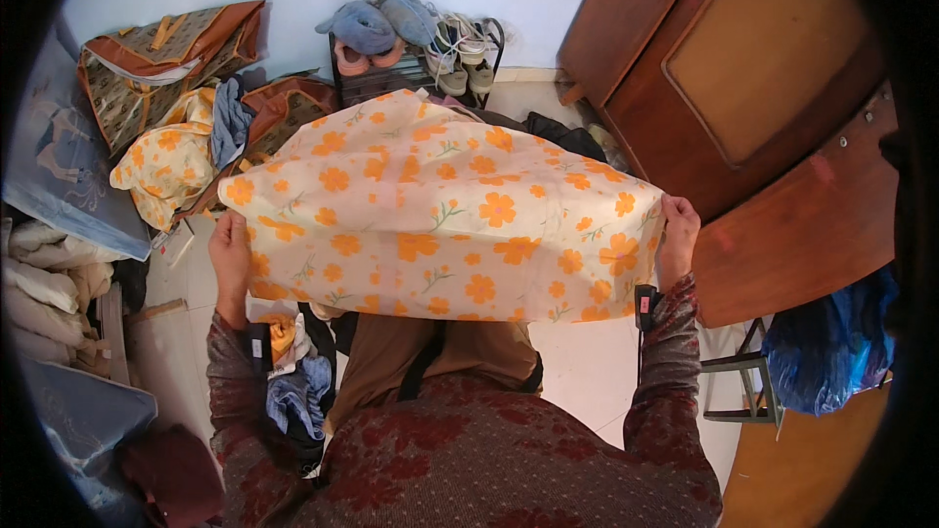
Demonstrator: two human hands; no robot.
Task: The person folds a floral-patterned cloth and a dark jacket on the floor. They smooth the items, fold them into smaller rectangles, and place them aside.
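Note:
Spread wide in front of me is a cream fabric sheet (447, 213) printed with orange flowers and green stems. My left hand (230, 238) pinches its left edge, thumb uppermost. At the opposite edge, my right hand (678, 227) grips the cloth in the same way. The fabric hangs between both hands above my lap, its far part rising into a soft hump. It hides much of the floor beyond. Another piece of cloth with the same flower print (165, 169) lies crumpled at the left, beside a blue-grey garment (231, 121).
A large brown patterned bag (172, 59) leans by the wall. Shoes (458, 59) and blue plush items (363, 26) sit on a small rack. A wooden cabinet (733, 81) stands right, near blue plastic bags (829, 345). Clothes (297, 389) lie near my left forearm.

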